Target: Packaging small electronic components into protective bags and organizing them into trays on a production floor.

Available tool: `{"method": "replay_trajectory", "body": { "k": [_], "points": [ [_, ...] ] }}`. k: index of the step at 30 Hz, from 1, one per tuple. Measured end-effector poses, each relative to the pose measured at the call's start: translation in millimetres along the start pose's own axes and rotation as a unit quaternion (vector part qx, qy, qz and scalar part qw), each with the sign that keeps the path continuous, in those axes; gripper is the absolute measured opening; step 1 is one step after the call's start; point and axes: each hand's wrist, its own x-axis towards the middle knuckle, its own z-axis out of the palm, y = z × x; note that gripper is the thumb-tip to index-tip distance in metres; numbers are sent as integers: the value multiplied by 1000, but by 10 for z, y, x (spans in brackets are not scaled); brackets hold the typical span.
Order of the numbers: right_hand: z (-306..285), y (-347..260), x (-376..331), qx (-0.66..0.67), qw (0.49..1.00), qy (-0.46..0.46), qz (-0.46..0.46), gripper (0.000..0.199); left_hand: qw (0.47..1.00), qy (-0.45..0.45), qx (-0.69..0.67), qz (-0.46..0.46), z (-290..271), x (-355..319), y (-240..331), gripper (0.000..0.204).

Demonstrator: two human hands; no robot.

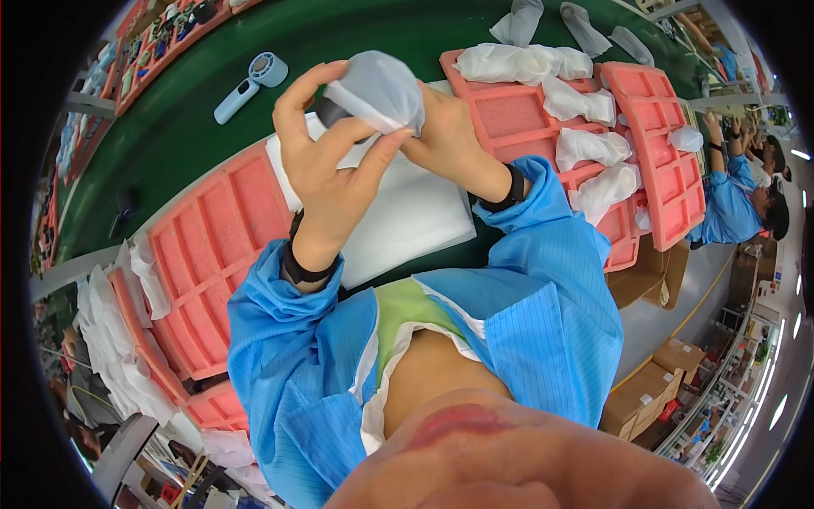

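Observation:
A translucent white bag (379,83) is held up in front of me, with a dark grey object (330,111) partly inside it. The object's kind is hidden by the bag and fingers. My left hand (326,161) is closed around the bag's near-left side, with thumb and fingers curled about its mouth. My right hand (455,140) grips the bag's right side, its fingers partly hidden behind it. Beneath both hands lies a flat stack of white bags or sheets (415,212). Beyond my left hand, a light blue handheld fan (252,85) rests on a green surface (186,127).
An empty-celled pink tray (219,246) sits at my left. Pink trays (500,114) at the right carry several wrapped items (593,148); another pink tray (657,127) leans over them. A dark item (125,206) lies far left. Another person (731,199) works at the right.

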Motion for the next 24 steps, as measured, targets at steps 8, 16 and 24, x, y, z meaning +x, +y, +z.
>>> {"method": "replay_trajectory", "body": {
  "k": [8, 16, 24],
  "points": [
    [-189, -96, 94, 282, 916, -198, 206, 35, 993, 38, 111, 30, -225, 199, -216, 14],
    [-160, 227, 198, 462, 804, -209, 312, 46, 931, -25, -144, -334, -451, 432, -862, 27],
    [88, 1150, 175, 426, 767, 50, 477, 50, 926, -191, 239, -219, -735, 297, -2206, 52]
  ]
}}
